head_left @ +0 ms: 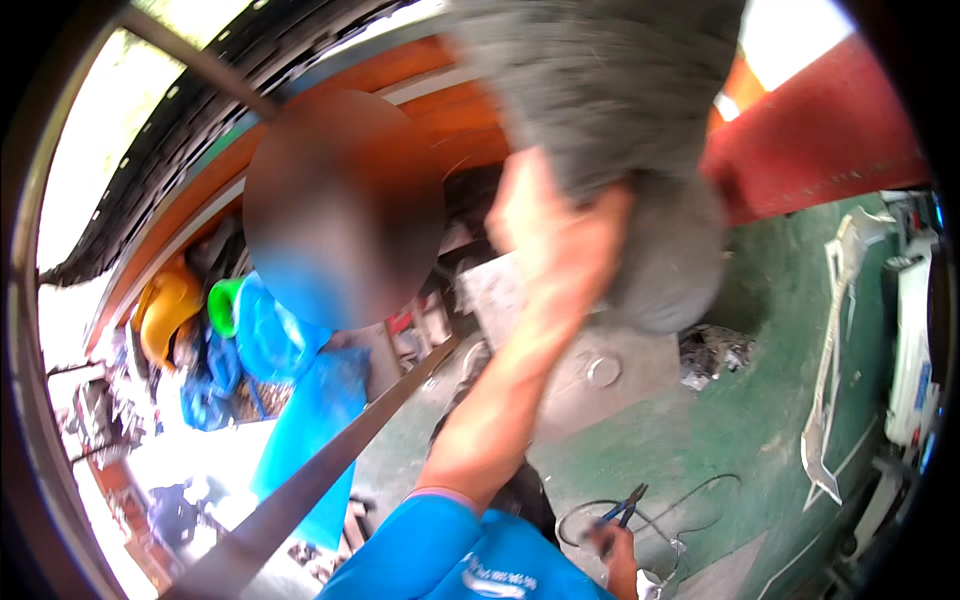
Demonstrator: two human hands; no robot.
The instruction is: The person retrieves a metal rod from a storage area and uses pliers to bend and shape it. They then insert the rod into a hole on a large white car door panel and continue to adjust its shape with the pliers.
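Note:
My left hand [560,215], raised and smeared by motion, grips the lower part of a large grey, rough-surfaced piece [620,85]. The piece fills the upper middle; its exact kind cannot be made out. A rounded grey lobe [670,260] hangs just right of that hand. Low down, my right hand [615,548] is closed round the blue handles of pliers [627,508], their dark jaws pointing up. A thin dark cable [690,497] loops over the floor beside the pliers.
A long bar [330,455] slants across the left. Blue plastic bags [310,430] and a yellow object [168,312] lie beyond it. A red panel [815,130] juts in at upper right. White trim [835,350] lies on the green floor [620,470]. A blurred round patch hides the upper left.

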